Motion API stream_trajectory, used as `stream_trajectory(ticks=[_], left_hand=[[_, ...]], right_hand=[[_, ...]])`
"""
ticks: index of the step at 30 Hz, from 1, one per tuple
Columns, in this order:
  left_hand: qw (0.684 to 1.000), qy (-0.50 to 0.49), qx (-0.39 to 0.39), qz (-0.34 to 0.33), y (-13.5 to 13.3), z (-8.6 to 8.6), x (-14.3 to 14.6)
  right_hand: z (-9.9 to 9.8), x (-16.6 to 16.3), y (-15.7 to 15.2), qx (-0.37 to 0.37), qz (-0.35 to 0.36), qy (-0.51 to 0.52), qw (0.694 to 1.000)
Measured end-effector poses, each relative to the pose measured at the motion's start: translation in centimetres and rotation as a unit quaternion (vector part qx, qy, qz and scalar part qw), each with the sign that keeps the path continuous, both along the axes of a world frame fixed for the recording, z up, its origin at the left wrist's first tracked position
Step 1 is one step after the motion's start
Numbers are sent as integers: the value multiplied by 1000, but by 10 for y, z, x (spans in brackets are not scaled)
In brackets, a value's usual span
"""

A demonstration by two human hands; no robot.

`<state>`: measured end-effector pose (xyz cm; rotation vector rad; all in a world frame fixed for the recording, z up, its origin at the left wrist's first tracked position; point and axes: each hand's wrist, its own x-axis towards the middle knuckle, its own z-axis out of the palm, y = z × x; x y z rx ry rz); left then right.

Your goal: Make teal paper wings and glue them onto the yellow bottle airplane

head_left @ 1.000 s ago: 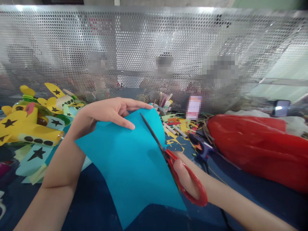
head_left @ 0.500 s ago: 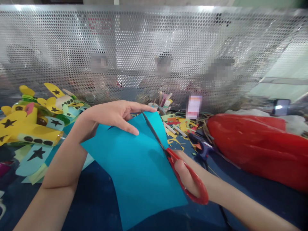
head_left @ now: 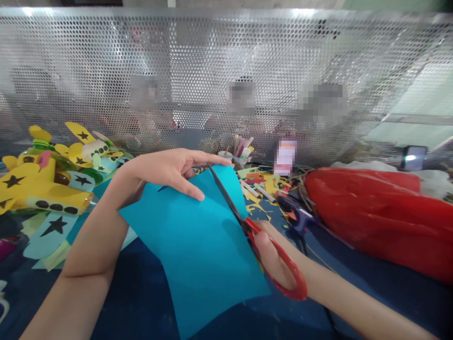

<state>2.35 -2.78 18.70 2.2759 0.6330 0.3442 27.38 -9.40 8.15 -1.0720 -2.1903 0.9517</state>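
A sheet of blue paper with curved, cut edges is held up over the dark blue table. My left hand grips its upper edge, thumb lying on the near face and the other fingers behind or along the top. In my right hand is a pair of scissors with red handles. Their dark blade lies across the upper right of the sheet, pointing up and left towards my left fingers. The lower blade is hidden behind the paper.
Yellow paper-and-bottle planes with black stars crowd the left. Paper scraps, a cup of pens and a glue gun lie beyond the sheet. A red plastic bag fills the right, before a perforated metal screen.
The lower right corner of the blue paper has shifted slightly left and up. The scissors have barely moved, and my left hand keeps its place.
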Motion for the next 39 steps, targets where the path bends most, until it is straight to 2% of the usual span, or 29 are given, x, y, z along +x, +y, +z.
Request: stream_trajectory(ticks=[5,9,18,26,29,34,36,39], left_hand=[[1000,-11,-8,-3,-1,1,1],[999,-15,-31,-1,-1,1,1],[999,-14,-49,7,0,0,0],[997,-27,-72,-4,7,-4,-1],[995,-31,-94,-6,9,-5,-2],[992,-24,-125,-8,14,-6,-5],[992,-27,-127,-5,19,-8,-7],[991,-10,-136,-2,27,-12,-12]], right_hand=[[-2,-2,1,42,-17,-9,999],[-5,-3,2,49,-24,2,999],[-3,-5,-1,21,-29,32,999],[-5,-4,-1,-10,-47,10,999],[-6,-2,1,-12,-36,15,999],[-1,3,7,28,28,31,999],[3,6,12,38,7,27,999],[5,13,26,50,-94,8,994]])
